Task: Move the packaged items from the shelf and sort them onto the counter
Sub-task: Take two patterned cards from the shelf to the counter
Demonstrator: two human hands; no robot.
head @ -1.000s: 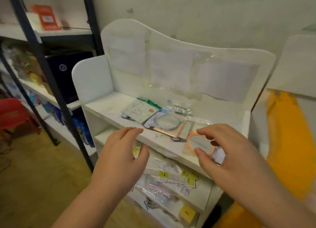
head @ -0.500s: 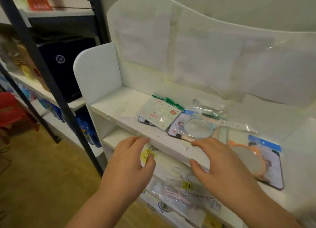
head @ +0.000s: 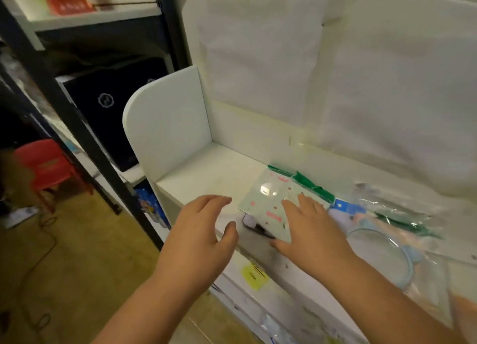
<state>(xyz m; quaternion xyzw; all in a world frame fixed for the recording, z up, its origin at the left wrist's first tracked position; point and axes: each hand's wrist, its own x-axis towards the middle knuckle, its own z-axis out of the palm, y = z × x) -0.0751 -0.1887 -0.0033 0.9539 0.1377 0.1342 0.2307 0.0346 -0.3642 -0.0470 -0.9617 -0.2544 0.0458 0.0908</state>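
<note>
1. The right hand [head: 308, 230] lies flat with fingers straight and spread on a pale green packet [head: 271, 202] dotted with pink marks; the thumb reaches along the packet's near edge, at the front lip of the shelf.
2. The left hand [head: 200, 236] hovers just beside that packet, fingers relaxed and slightly bent, thumb out, holding nothing; I cannot tell whether its fingertips touch the board.
3. The packet sits on the top board of a white shelf unit [head: 165, 127], resting on a dark-edged item barely visible beneath it.
4. Just right of it, on the same board, lies a clear bag with a round blue-rimmed mirror [head: 382, 253], and behind that more clear bags with green strips [head: 402, 220], loosely overlapping.
5. The tier below holds more clear packets, one with a yellow label [head: 254, 276].
6. To the left stands a dark metal rack [head: 64, 106] with a black box [head: 116, 103] on it.
</note>
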